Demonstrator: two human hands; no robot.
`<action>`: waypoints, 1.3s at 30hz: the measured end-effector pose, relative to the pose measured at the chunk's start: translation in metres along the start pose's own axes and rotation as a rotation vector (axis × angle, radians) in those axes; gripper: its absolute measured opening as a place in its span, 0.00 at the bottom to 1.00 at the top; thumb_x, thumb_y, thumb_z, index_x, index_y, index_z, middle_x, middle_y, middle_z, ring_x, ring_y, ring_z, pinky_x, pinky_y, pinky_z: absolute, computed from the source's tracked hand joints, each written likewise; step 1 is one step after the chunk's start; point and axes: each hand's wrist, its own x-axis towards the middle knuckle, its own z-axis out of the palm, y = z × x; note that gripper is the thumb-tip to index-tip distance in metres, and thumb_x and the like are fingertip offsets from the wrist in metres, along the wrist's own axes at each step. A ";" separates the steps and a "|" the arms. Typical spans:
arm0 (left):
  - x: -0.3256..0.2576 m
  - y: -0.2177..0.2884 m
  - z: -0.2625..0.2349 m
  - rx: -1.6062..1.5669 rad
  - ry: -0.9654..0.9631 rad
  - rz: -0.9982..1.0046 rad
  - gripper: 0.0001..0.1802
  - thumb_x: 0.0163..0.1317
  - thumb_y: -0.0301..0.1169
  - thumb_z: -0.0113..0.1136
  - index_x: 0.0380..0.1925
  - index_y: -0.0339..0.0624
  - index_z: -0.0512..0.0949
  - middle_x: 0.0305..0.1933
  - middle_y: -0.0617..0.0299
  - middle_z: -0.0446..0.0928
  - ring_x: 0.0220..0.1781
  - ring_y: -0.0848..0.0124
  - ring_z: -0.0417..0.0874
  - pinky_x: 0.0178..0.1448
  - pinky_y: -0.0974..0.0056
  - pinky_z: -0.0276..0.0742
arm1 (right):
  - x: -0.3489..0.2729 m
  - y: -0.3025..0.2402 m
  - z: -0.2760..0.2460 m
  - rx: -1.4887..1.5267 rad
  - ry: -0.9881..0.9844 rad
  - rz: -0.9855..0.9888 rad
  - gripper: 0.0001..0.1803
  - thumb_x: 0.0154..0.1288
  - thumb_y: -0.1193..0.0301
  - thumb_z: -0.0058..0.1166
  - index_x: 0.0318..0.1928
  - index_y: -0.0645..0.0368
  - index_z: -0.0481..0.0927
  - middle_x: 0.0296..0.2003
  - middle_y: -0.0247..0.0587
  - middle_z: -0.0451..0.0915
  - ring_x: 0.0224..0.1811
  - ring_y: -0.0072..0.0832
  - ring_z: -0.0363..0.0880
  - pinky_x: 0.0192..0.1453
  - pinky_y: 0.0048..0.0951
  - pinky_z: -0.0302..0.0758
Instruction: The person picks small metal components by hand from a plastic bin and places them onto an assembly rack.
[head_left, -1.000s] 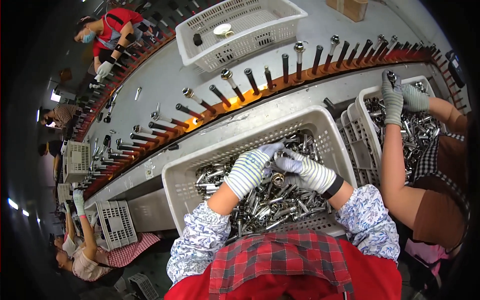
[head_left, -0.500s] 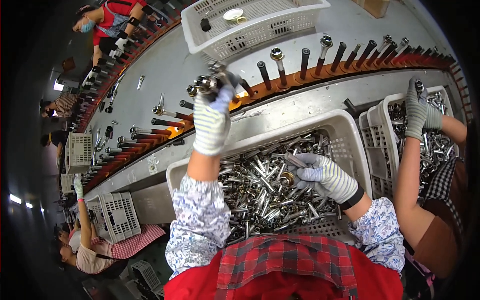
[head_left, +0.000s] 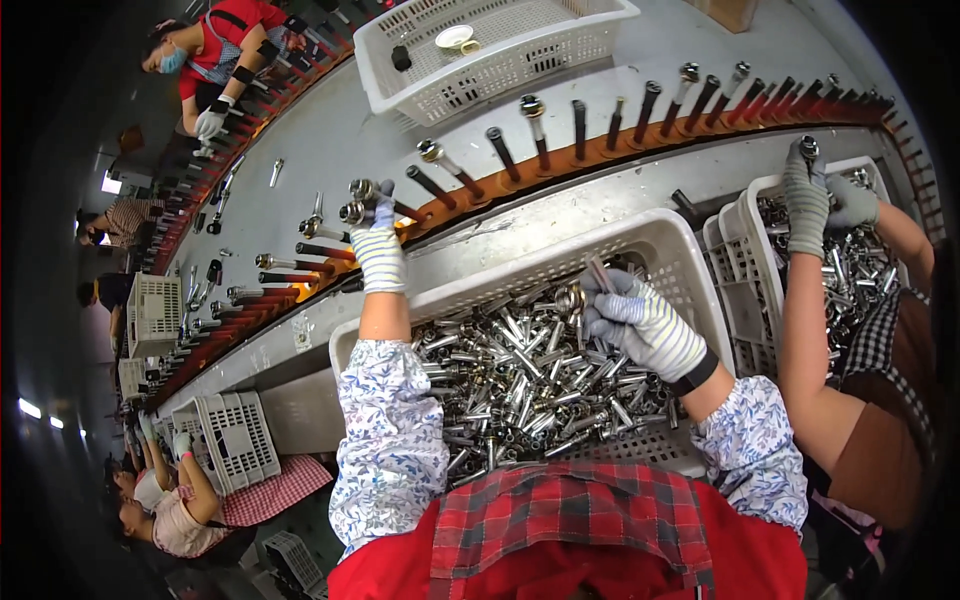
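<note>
My left hand [head_left: 378, 245], in a striped knit glove, reaches over the curved orange rail [head_left: 465, 203]. Its fingers are closed round shiny metal tube fittings [head_left: 355, 205] with wide, nut-like heads. Just to its right, another such fitting [head_left: 440, 160] leans on the rail among dark rods [head_left: 580, 130]. Above the near crate, my right hand [head_left: 645, 325] pinches a thin metal tube fitting [head_left: 600, 275]. A brassy ring-headed piece [head_left: 570, 298] shows beside its fingertips. Under both hands, the grey plastic crate [head_left: 715, 310] holds a heap of loose metal fittings [head_left: 530, 370].
A larger pale crate [head_left: 490, 90] with a few small items stands across the metal table. At right, a co-worker's gloved hands [head_left: 805, 205] work over another crate of fittings. More people line the rail at left. Loose parts [head_left: 275, 172] lie on the table.
My left hand has moved left and slightly down along the rail. The rods and the fittings on them have shifted left in view. My right hand has turned its piece more upright.
</note>
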 end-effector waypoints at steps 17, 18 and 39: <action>-0.153 0.023 0.086 0.771 -0.432 0.783 0.17 0.66 0.25 0.49 0.55 0.41 0.70 0.45 0.61 0.77 0.39 0.71 0.79 0.52 0.66 0.77 | -0.008 -0.003 0.010 -0.288 0.053 -0.146 0.21 0.69 0.65 0.49 0.58 0.61 0.67 0.35 0.33 0.76 0.34 0.19 0.78 0.34 0.15 0.76; -0.128 0.013 0.094 0.761 -0.454 0.772 0.17 0.66 0.25 0.49 0.55 0.41 0.70 0.45 0.61 0.77 0.39 0.71 0.79 0.52 0.66 0.77 | -0.008 -0.006 0.002 -0.396 0.136 -0.132 0.21 0.70 0.63 0.48 0.58 0.61 0.67 0.33 0.33 0.76 0.31 0.18 0.78 0.31 0.14 0.75; -0.127 0.063 0.051 0.059 -0.563 0.026 0.15 0.66 0.31 0.53 0.49 0.35 0.74 0.52 0.51 0.77 0.55 0.64 0.77 0.64 0.60 0.70 | -0.015 -0.012 0.012 -0.624 -0.051 -0.150 0.35 0.69 0.64 0.46 0.72 0.48 0.47 0.33 0.31 0.75 0.19 0.10 0.68 0.22 0.11 0.68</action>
